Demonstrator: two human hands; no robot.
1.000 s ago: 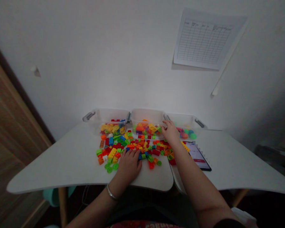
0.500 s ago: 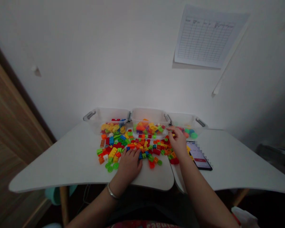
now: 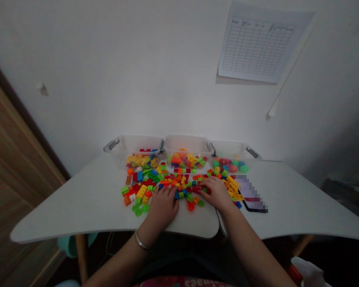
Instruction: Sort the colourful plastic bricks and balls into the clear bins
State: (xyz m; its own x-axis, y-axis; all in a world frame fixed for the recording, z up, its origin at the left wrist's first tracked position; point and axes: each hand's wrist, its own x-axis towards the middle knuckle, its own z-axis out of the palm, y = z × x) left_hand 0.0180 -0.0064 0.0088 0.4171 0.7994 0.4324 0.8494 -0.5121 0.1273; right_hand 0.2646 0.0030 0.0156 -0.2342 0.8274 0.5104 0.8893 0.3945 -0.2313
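Observation:
My left hand (image 3: 164, 203) lies palm down on the near side of a spread pile of toy building bricks, fingers stretched out. Its fingertips rest by a blue brick (image 3: 160, 186). My right hand (image 3: 217, 193) reaches into the right part of the pile with fingers bent and the thumb apart from them. A red brick (image 3: 195, 189) lies at its fingertips; whether they touch it is unclear. Left of my left hand are a long yellow brick (image 3: 142, 191) and several green wheel-like pieces (image 3: 145, 208). Bricks under both palms are hidden.
Three clear plastic boxes stand against the wall: left (image 3: 131, 141), middle (image 3: 187, 142) and right (image 3: 230, 146), each holding coloured pieces. A phone (image 3: 251, 195) lies right of the pile. Two white tabletops (image 3: 86, 195) meet at a seam near my right hand. A printed sheet (image 3: 259, 48) hangs above.
My right hand has moved left and toward me, from beside the right box down to the pile. My left hand has stayed in place.

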